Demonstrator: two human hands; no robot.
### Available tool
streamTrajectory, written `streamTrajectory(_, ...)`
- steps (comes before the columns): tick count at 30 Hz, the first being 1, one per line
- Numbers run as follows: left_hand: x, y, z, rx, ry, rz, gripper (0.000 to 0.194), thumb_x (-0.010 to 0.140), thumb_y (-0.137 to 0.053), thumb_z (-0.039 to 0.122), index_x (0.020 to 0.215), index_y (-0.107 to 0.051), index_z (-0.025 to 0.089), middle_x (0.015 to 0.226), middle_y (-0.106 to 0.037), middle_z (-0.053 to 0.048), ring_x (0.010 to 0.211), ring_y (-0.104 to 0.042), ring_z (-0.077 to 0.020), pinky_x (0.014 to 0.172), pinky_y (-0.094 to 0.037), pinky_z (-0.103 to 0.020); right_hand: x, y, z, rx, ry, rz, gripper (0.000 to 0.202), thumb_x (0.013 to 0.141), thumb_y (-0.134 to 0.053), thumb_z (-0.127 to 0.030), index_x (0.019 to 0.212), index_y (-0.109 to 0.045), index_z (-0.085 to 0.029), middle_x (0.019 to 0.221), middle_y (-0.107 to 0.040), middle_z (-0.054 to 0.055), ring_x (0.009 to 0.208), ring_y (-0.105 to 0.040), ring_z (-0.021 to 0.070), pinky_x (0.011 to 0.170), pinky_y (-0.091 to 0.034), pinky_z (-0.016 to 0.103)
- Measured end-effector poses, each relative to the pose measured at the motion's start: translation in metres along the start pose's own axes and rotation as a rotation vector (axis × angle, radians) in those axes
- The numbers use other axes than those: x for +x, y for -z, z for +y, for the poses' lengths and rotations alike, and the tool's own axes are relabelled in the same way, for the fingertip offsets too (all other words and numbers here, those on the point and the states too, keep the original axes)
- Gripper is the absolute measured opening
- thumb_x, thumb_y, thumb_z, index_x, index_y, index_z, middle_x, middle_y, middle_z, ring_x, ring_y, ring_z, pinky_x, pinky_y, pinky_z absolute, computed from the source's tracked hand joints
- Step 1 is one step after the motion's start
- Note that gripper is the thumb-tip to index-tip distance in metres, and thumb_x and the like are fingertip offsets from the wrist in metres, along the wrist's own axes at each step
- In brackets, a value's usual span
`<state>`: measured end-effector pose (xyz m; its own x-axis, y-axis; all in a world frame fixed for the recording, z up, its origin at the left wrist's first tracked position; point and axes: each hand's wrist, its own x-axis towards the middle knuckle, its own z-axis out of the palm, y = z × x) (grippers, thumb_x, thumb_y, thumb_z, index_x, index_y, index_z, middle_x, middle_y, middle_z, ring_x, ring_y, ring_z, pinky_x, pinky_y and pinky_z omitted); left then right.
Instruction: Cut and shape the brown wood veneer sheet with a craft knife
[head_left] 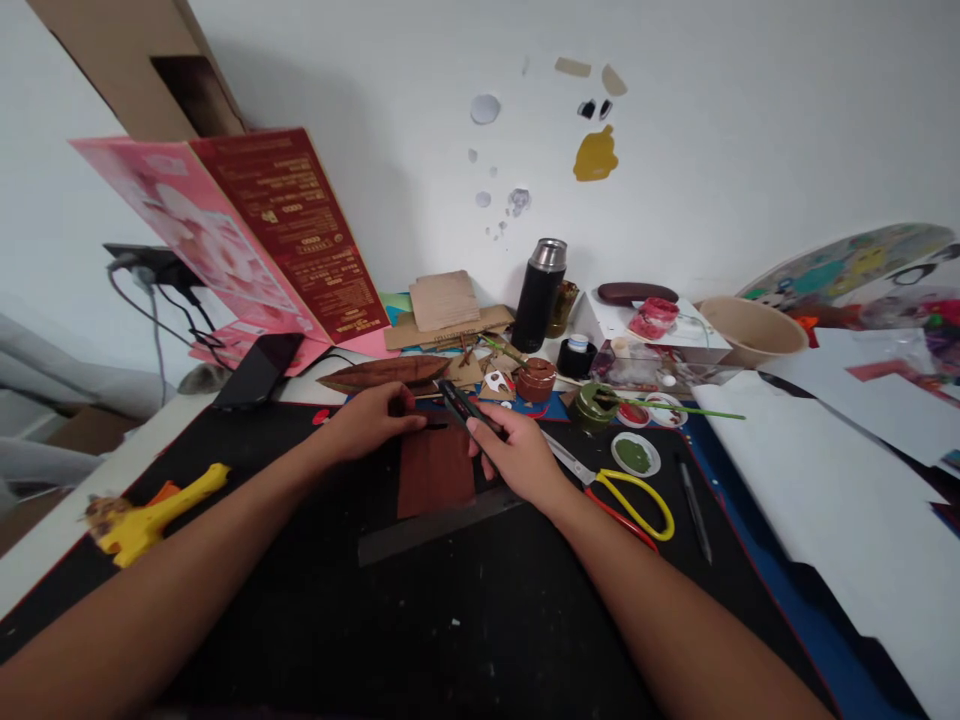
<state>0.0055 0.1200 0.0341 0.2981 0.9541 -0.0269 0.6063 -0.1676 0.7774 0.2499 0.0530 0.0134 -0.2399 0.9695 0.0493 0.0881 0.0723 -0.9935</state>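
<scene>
My right hand is closed around a slim black tool, which looks like a utility knife; its upper end points away from me. Beneath it lies a reddish-brown rectangular sheet on the black mat. My left hand rests at the sheet's far left corner, thumb and fingers pinched together. Whatever is between those fingertips is too small to make out. A small dark piece lies just right of them. Along the sheet's near edge runs a dark, ruler-like strip, slightly slanted.
Yellow-and-red-handled scissors and a black pen lie to the right. On the left are a yellow glue gun and a phone. Paint jars, a brown leaf-shaped piece and a black thermos stand behind.
</scene>
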Motion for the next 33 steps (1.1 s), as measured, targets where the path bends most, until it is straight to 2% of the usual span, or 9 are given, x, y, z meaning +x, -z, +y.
streamTrajectory(3,-0.007,0.009,0.002,-0.203,0.09,0.008,0.042,0.064,-0.086,0.054,0.076,-0.061,0.021,0.065,-0.059,0.003,0.058,-0.052,-0.0156,0.053,-0.035,-0.026,0.001,0.001,0.0,0.045,0.006,0.016,0.041,0.097,-0.06,-0.051,0.119,-0.067,-0.017,0.071,-0.064,-0.004,0.041,-0.051,0.0081,0.04,-0.037,0.021)
streamTrajectory(6,-0.022,0.02,0.001,-0.421,0.179,0.113,0.046,0.065,-0.088,0.052,0.079,-0.056,0.021,0.063,-0.058,0.005,0.05,-0.05,-0.0119,0.047,-0.035,-0.023,0.003,0.003,0.0,0.109,0.016,0.034,0.04,0.095,-0.062,-0.055,0.111,-0.067,-0.018,0.07,-0.064,-0.004,0.042,-0.053,0.0087,0.041,-0.04,0.022)
streamTrajectory(10,-0.047,0.028,-0.001,-0.695,0.245,0.283,0.042,0.067,-0.088,0.04,0.082,-0.054,0.02,0.08,-0.065,0.002,0.061,-0.061,-0.0104,0.055,-0.05,-0.021,0.004,0.004,-0.003,0.165,-0.009,0.055,0.04,0.093,-0.065,-0.058,0.103,-0.066,-0.019,0.069,-0.064,-0.003,0.041,-0.053,0.0097,0.04,-0.039,0.023)
streamTrajectory(15,-0.073,0.021,0.004,-0.908,0.291,0.374,0.033,0.068,-0.086,0.02,0.084,-0.057,0.019,0.086,-0.067,0.001,0.068,-0.067,-0.0104,0.064,-0.059,-0.022,0.004,0.005,-0.006,0.203,-0.023,0.052,0.04,0.091,-0.068,-0.059,0.1,-0.064,-0.02,0.068,-0.065,-0.004,0.04,-0.053,0.0098,0.04,-0.039,0.024)
streamTrajectory(21,-0.094,0.004,0.017,-1.115,0.357,0.384,0.039,0.063,-0.09,0.009,0.082,-0.057,0.019,0.082,-0.068,0.003,0.065,-0.069,-0.0115,0.063,-0.063,-0.022,0.003,0.003,-0.006,0.208,-0.023,0.029,0.037,0.089,-0.073,-0.056,0.095,-0.062,-0.021,0.067,-0.061,-0.006,0.04,-0.052,0.0092,0.041,-0.038,0.024)
streamTrajectory(26,-0.101,-0.007,0.018,-1.13,0.3,0.327,0.047,0.062,-0.097,0.019,0.086,-0.056,0.02,0.081,-0.07,0.004,0.067,-0.071,-0.0129,0.064,-0.064,-0.023,0.0,0.0,-0.008,0.218,-0.042,-0.004,0.039,0.089,-0.072,-0.058,0.093,-0.061,-0.021,0.065,-0.06,-0.006,0.039,-0.051,0.0087,0.041,-0.036,0.024)
streamTrajectory(33,-0.109,-0.017,0.027,-1.06,0.282,0.295,0.054,0.059,-0.1,0.027,0.083,-0.052,0.019,0.08,-0.071,0.003,0.068,-0.07,-0.0128,0.065,-0.062,-0.023,-0.002,-0.001,-0.012,0.163,-0.068,-0.044,0.043,0.089,-0.073,-0.06,0.076,-0.054,-0.022,0.057,-0.058,-0.007,0.039,-0.051,0.0089,0.044,-0.037,0.025)
